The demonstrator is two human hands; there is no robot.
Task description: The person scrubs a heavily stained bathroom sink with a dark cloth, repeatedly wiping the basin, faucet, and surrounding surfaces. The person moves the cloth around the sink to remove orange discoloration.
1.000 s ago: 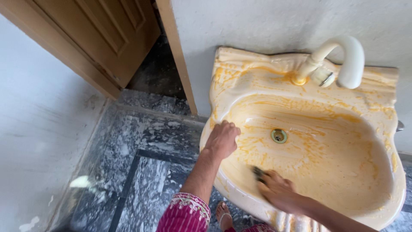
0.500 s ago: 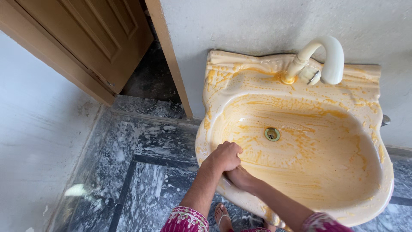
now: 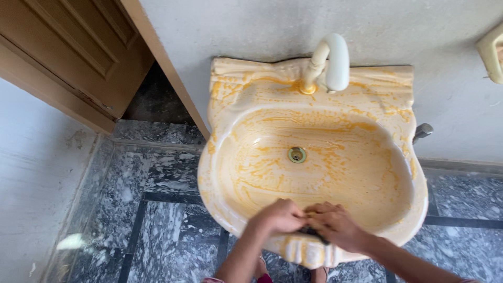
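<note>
A cream ceramic wall basin (image 3: 314, 131) streaked with orange-yellow residue hung against the grey plastered wall (image 3: 251, 26), its brass drain ring (image 3: 296, 154) near the middle of the bowl. A curved white spout tap (image 3: 330, 60) rose from the back ledge, and a small chrome valve knob (image 3: 422, 130) stuck out beside the basin's right edge. To the left stood a brown panelled wooden door (image 3: 68, 47) and its frame, over a grey-and-white marble floor (image 3: 157, 209). A cream fixture (image 3: 492, 50) on the wall was cut off at the upper right corner.

Both hands met at the basin's front rim and were blurred. The left hand (image 3: 280, 216) was curled into a loose fist, knuckles up. The right hand (image 3: 335, 225) was closed around a small dark scrubbing pad (image 3: 313, 232), of which only a sliver showed beneath the fingers at the rim; its shape could not be made out. Both forearms ran up from the lower edge, converging, and a foot below the basin was mostly hidden.
</note>
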